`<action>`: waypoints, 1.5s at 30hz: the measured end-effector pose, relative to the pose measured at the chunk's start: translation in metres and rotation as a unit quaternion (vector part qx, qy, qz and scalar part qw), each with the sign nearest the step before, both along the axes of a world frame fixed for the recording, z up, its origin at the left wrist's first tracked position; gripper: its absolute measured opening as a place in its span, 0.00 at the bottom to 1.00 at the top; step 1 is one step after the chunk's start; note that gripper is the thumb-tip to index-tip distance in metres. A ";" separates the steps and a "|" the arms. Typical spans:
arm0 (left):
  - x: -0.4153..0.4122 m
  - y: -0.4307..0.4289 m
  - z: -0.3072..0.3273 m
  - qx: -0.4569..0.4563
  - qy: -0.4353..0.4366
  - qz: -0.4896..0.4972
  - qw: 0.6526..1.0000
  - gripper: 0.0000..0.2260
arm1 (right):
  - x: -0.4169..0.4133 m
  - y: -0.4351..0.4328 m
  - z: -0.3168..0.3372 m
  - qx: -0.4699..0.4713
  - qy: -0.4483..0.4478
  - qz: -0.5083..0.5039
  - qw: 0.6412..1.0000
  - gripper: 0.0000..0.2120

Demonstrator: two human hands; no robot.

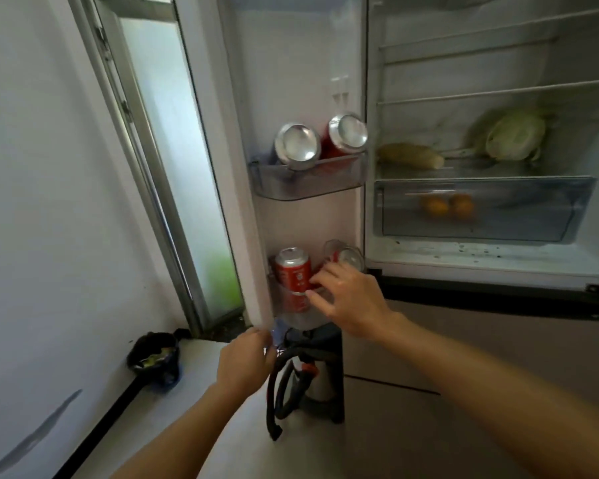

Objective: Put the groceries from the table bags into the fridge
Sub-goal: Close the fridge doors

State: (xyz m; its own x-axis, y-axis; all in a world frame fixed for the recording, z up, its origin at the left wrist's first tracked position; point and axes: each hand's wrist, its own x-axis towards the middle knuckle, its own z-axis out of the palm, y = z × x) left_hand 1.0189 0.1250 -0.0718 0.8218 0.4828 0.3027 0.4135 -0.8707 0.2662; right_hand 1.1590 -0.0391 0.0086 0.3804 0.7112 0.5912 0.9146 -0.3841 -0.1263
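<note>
The fridge stands open, and its door (291, 81) carries two clear shelves. On the lower door shelf (293, 318) one red can (293, 271) stands upright, with a second red can (346, 255) tilted beside it. My right hand (350, 299) reaches into this shelf with fairly straight fingers; the fingertips touch the upright can, and the tilted can lies just above the knuckles. My left hand (246, 357) is curled below the door's bottom corner and pinches a bit of bluish plastic (275, 335), which is blurred. Two more cans (298, 145) lie tilted on the upper door shelf (308, 183).
Inside the fridge, a corn cob (410, 155) and a cabbage (516, 136) lie on a shelf, with two oranges (446, 205) in the clear drawer (533, 216). A black stool with a hose and a metal pot (308, 375) stands under the door. A dark bag (154, 357) sits by the wall.
</note>
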 end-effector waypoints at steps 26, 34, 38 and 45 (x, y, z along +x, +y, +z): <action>0.031 -0.072 0.069 -0.133 -0.325 -0.170 0.921 0.24 | 0.006 -0.131 -0.017 0.063 0.157 -0.210 0.963 0.17; 0.073 -0.153 0.073 -0.052 -0.299 -0.234 0.924 0.24 | 0.052 -0.182 -0.010 0.012 0.232 -0.231 0.945 0.24; 0.100 -0.183 0.074 -0.005 -0.285 -0.235 0.929 0.23 | 0.077 -0.209 -0.009 0.035 0.262 -0.213 0.941 0.28; 0.134 -0.190 0.087 0.091 -0.265 -0.230 0.932 0.19 | 0.096 -0.230 0.006 0.146 0.187 -0.214 0.948 0.24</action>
